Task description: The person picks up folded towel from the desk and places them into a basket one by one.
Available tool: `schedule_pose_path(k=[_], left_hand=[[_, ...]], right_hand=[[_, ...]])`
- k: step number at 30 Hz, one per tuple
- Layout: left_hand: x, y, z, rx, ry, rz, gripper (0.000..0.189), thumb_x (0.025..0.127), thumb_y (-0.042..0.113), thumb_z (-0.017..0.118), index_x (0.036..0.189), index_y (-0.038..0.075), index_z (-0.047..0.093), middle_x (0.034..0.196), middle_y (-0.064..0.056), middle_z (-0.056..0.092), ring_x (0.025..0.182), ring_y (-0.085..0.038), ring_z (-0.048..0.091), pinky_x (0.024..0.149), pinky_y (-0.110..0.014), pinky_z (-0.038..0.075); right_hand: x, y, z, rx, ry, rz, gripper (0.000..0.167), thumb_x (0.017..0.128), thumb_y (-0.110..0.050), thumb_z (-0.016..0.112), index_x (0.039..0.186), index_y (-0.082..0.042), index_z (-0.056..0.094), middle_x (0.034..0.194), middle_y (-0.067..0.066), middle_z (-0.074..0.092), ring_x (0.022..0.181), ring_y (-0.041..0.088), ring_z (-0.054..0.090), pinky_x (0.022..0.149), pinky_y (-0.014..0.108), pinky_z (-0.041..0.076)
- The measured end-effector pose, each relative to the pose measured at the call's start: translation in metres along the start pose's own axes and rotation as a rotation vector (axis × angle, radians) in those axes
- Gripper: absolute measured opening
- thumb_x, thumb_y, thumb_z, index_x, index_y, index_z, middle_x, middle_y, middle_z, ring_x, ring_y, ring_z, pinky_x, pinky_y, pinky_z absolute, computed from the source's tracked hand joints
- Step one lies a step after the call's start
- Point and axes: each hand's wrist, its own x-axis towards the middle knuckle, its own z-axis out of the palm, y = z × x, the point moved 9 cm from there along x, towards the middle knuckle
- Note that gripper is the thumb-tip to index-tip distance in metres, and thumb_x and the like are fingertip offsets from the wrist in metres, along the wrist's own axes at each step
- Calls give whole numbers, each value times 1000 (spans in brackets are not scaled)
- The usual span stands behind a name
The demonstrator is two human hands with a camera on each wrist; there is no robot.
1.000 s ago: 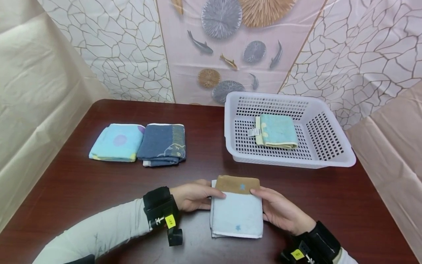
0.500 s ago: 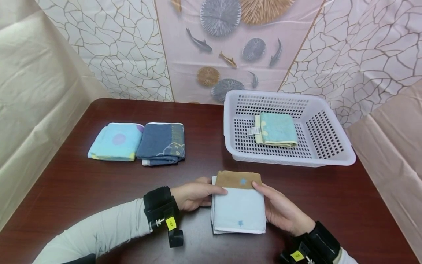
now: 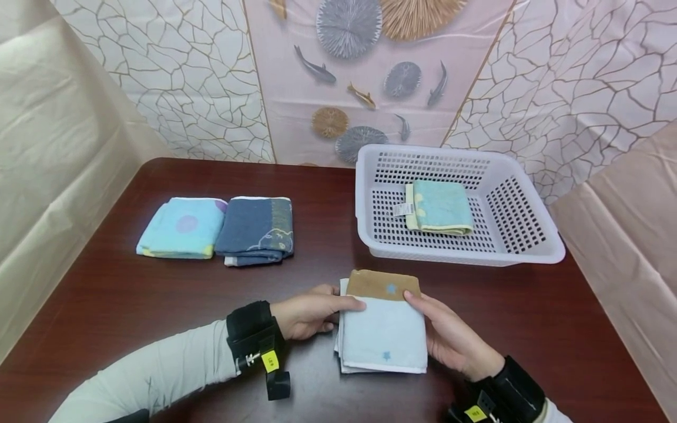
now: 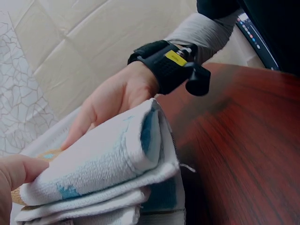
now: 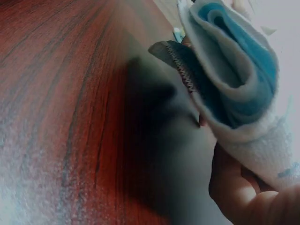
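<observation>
A folded white towel [image 3: 383,335] with a brown band and small blue stars is held above the near part of the table. My left hand [image 3: 309,314] grips its left edge, thumb on top and fingers beneath. On the right edge, my right hand [image 3: 457,338] pinches it with the thumb near the brown band. Stacked layers of the towel [image 4: 93,164], with blue inside the folds, show in the left wrist view. In the right wrist view the rolled fold end of the towel [image 5: 234,70] appears, the right fingers [image 5: 234,187] curled under it.
A white perforated basket [image 3: 460,257] stands at the back right, with a folded green towel [image 3: 443,205] inside. At the back left lie a folded light blue towel [image 3: 182,229] and a folded dark blue towel [image 3: 254,229], side by side on the dark red table [image 3: 158,305].
Both hands have lifted the white towel slightly and moved it a little away from me. Its lower layers show more at the left edge. The head view has shifted slightly.
</observation>
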Motion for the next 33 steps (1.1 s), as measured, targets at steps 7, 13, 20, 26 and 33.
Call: schedule_pose_path(k=[7, 13, 20, 26, 33], left_hand=[[-6, 4, 3, 8, -43, -2, 55, 88, 28, 70, 131, 0, 51, 101, -3, 68, 92, -16, 55, 77, -28, 38], [-9, 11, 10, -20, -123, 45, 47, 90, 25, 67, 128, 1, 56, 103, -2, 73, 94, -12, 62, 87, -30, 45], [-17, 20, 12, -36, -127, 83, 46, 91, 21, 66, 130, -1, 55, 102, -2, 72, 90, -10, 64, 83, -27, 48], [-27, 28, 16, -47, -171, 95, 46, 94, 22, 64, 132, -1, 54, 106, -3, 72, 92, -9, 64, 82, -26, 49], [-38, 44, 19, -41, -210, 120, 43, 95, 21, 62, 132, 0, 55, 117, -8, 71, 94, -11, 64, 85, -27, 50]], right_hand=[[-3, -6, -1, -89, 103, -36, 69, 106, -42, 43, 153, -2, 13, 115, -4, 65, 106, 8, 65, 88, 35, 55], [-9, -12, 1, -112, 178, -40, 65, 105, -44, 44, 149, -4, 20, 108, -5, 69, 100, 8, 67, 84, 33, 57], [-16, -17, 6, -118, 201, -44, 65, 105, -46, 43, 151, -5, 20, 107, -5, 70, 99, 10, 68, 82, 37, 58], [-23, -22, 9, -130, 215, -56, 60, 105, -48, 41, 147, -7, 26, 105, -5, 70, 97, 10, 69, 81, 37, 58], [-31, -31, 14, -144, 232, -84, 46, 105, -48, 41, 136, -14, 39, 103, -6, 70, 95, 10, 68, 81, 37, 57]])
